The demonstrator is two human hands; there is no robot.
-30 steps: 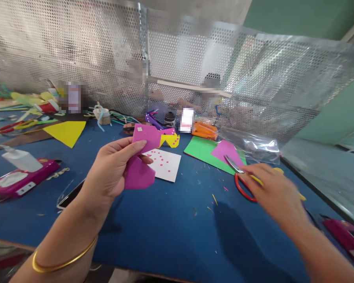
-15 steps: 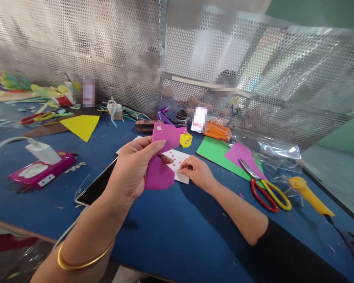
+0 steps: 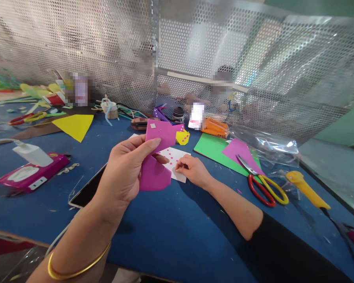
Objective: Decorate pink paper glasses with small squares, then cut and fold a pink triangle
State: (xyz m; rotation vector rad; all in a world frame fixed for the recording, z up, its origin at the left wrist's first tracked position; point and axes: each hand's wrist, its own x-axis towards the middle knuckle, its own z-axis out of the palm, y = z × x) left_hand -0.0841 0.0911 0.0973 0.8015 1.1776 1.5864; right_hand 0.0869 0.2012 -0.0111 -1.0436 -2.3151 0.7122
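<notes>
My left hand (image 3: 122, 167) is raised over the table, its thumb and fingers closed on a magenta craft sheet cutout (image 3: 156, 179). A small white square sits on the cutout's upper part. Behind it lies a white sheet (image 3: 179, 176) dotted with small pink pieces. Over that sheet's right side, my right hand (image 3: 191, 169) is pinched with fingertips together close to the surface; whatever is between them is too small to make out. Just beyond the cutout is a small yellow piece (image 3: 183, 137) with pink dots.
Red-and-yellow-handled scissors (image 3: 262, 190) rest partly on green sheets (image 3: 215, 153) at right, near a yellow glue gun (image 3: 306, 188). A magenta power strip (image 3: 35, 171) with a white plug and a dark phone-like device (image 3: 88, 188) lie left. A perforated metal screen (image 3: 191, 51) stands behind.
The camera view has turned slightly, so most things appear a little further left. My left hand still holds the cutout; my right hand stays pinched over the dotted sheet.
</notes>
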